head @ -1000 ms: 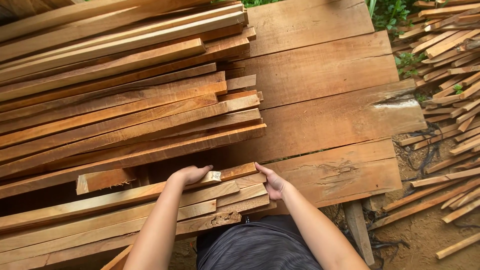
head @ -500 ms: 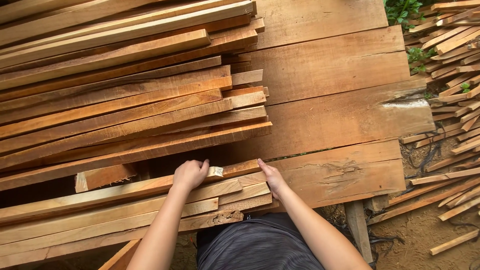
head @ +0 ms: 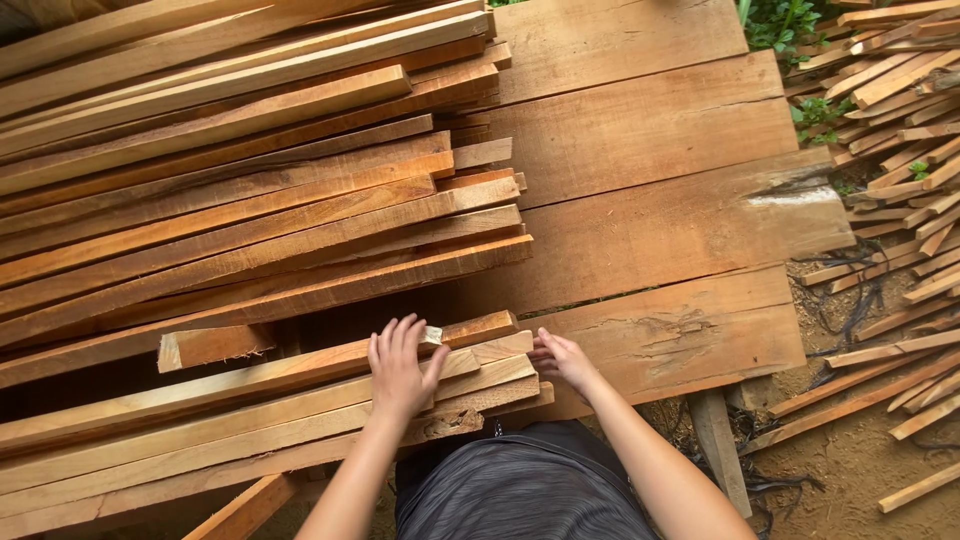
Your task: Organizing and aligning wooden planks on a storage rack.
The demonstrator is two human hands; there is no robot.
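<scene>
bench: rough platform of wide wooden planks point(head: 640, 130) laid side by side, bare on the right half, pretty weathered
near plank: front board point(head: 690, 345) has a rough gouged patch and a cracked edge
support: a wooden post point(head: 718, 445) shows under the front right corner
big stack: long thin wooden slats point(head: 230, 190) piled across the left half
near bundle: smaller pile of slats point(head: 250, 410) along the front edge
stray piece: short offcut point(head: 212, 345) sitting between the two piles
</scene>
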